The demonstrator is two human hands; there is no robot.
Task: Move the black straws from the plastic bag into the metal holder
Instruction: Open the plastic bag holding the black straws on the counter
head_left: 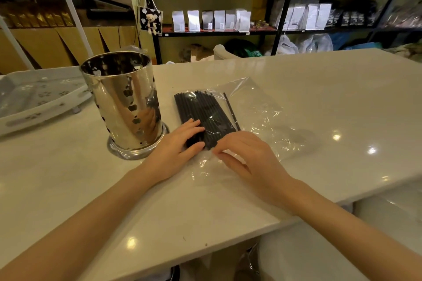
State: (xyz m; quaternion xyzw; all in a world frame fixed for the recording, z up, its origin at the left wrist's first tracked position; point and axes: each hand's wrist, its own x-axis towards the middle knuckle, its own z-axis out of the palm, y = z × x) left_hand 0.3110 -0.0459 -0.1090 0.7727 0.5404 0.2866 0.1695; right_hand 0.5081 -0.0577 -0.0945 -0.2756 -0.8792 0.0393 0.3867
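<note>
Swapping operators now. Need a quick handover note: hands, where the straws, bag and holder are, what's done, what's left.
Left hand: resting flat on the near end of the black straws, not clearly gripping.
Right hand: fingertips pinching at the plastic bag by the straws' near end.
Straws: one bundle lying on the white counter inside the bag; one straw lies apart along the right side.
Metal holder: upright, left of the bag; no straws visible in it.
Done: nothing moved. Left: pull out the straws and stand them in the holder.
</note>
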